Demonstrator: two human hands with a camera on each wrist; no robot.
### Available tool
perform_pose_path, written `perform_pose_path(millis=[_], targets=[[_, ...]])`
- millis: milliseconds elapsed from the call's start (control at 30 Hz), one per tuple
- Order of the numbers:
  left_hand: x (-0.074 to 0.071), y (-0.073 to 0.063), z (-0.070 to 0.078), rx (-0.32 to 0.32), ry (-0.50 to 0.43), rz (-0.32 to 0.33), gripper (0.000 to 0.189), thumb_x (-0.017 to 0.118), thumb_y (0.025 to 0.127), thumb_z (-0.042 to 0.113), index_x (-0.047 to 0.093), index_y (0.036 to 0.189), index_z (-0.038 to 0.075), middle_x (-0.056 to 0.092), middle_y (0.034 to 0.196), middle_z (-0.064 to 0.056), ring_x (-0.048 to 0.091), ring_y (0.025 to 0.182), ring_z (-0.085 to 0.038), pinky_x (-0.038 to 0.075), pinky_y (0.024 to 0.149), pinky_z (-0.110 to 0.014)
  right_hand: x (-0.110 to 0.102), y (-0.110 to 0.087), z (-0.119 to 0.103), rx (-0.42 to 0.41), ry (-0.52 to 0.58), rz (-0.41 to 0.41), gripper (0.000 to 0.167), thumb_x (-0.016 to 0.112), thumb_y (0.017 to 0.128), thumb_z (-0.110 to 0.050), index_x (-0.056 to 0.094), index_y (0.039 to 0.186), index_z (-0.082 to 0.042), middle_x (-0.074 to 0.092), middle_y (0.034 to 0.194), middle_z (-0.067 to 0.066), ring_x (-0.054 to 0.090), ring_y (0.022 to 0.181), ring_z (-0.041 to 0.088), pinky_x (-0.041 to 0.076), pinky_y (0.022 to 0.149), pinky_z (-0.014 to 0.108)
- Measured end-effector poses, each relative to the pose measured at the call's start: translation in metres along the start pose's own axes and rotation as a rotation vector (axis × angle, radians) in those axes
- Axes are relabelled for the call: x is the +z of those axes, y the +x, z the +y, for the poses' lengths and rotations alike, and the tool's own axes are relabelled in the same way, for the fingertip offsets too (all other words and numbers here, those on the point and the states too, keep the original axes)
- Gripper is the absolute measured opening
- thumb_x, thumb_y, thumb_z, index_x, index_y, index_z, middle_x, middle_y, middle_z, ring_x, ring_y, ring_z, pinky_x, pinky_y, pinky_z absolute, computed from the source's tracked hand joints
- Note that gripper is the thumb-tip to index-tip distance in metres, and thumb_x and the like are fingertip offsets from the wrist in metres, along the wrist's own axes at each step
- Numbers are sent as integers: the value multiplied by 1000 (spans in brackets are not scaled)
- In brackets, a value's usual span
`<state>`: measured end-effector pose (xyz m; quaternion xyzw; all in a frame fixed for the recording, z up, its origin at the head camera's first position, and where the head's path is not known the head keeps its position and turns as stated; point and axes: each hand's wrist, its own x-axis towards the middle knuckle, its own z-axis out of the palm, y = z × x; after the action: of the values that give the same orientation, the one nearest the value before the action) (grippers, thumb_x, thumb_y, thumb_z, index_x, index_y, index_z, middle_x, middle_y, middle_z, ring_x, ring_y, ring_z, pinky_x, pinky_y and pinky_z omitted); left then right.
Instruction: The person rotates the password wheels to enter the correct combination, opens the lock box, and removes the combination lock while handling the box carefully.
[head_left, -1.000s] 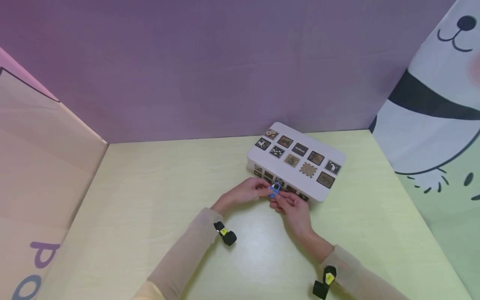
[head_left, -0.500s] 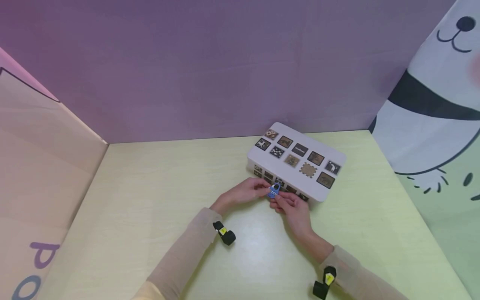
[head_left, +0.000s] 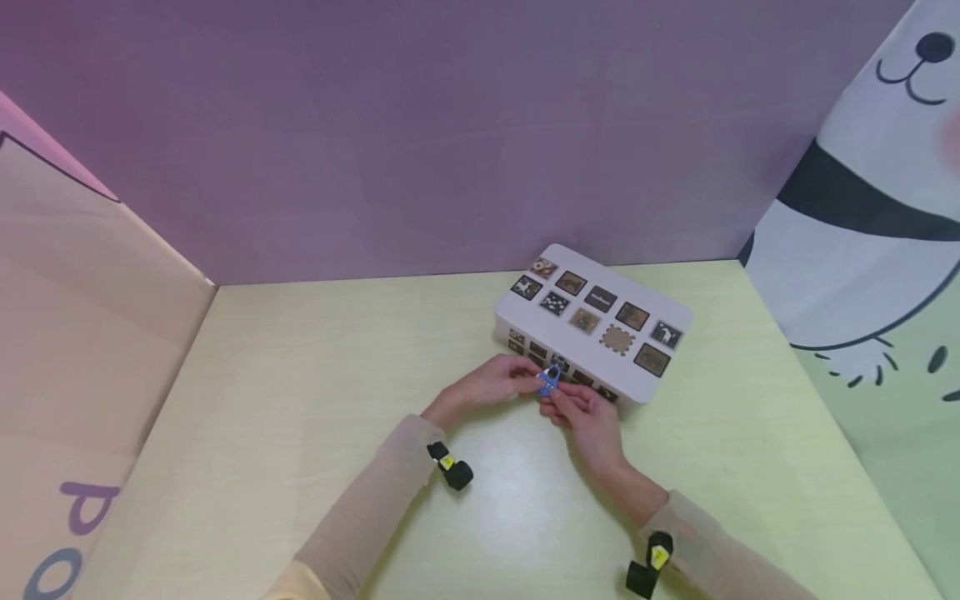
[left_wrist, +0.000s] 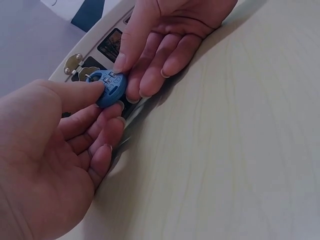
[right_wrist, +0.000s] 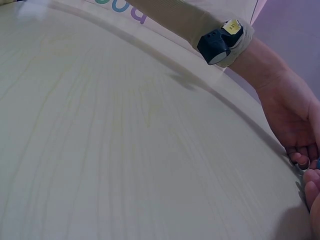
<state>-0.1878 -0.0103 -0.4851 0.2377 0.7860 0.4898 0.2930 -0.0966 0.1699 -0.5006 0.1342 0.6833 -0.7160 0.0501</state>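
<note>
Box lid point(head_left: 593, 320) down; left hand point(head_left: 493, 382) and right hand point(head_left: 596, 427) pinch the padlock point(left_wrist: 114, 91) at the clasp point(left_wrist: 73, 63); whether fastened, I cannot tell.

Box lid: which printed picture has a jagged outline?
The tan picture, fourth from left in the row nearer the blue padlock; the others have straight edges.

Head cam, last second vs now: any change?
No clear change: nothing visibly moved, taken hold of or let go. Left hand and right hand still pinch the blue padlock by the box, which sits as before on the table.
</note>
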Motion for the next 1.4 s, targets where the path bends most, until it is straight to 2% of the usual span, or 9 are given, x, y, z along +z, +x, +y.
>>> perform_pose_path(millis=[300, 500, 967, 1267, 1400], targets=[[1, -2, 4, -13, 7, 6, 32, 61, 104, 32, 68, 121, 5, 71, 108, -4, 63, 96, -14, 53, 86, -27, 0, 0, -2, 11, -2, 6, 28, 61, 102, -2, 58, 128, 10, 73, 110, 24, 75, 86, 13, 61, 83, 25], [1, -1, 4, -19, 9, 10, 33, 61, 104, 32, 68, 121, 5, 71, 107, -5, 62, 94, -14, 52, 85, -26, 0, 0, -3, 4, 1, 1, 29, 60, 103, -2, 57, 128, 11, 73, 110, 25, 75, 85, 12, 61, 82, 24], [1, -2, 5, -29, 8, 11, 33, 61, 104, 31, 68, 121, 4, 70, 107, -5, 62, 96, -14, 52, 87, -27, 0, -1, -2, 5, 11, 3, 28, 60, 102, -1, 58, 128, 11, 74, 108, 23, 75, 85, 13, 61, 83, 25], [-2, -2, -1, 4, -7, -5, 31, 58, 106, 29, 67, 125, 6, 71, 113, -4, 63, 103, -14, 52, 97, -31, 1, -1, -3, 3, 11, 7, 29, 61, 102, -2, 58, 127, 11, 74, 109, 24, 75, 85, 12, 61, 82, 24], [-3, -2, -2, 13, -30, -18, 31, 58, 106, 27, 66, 127, 5, 71, 114, -5, 63, 104, -14, 52, 97, -31, 2, -1, -3, 8, 24, 8, 28, 61, 102, -2, 58, 127, 11, 74, 109, 24, 75, 84, 12, 61, 81, 24]])
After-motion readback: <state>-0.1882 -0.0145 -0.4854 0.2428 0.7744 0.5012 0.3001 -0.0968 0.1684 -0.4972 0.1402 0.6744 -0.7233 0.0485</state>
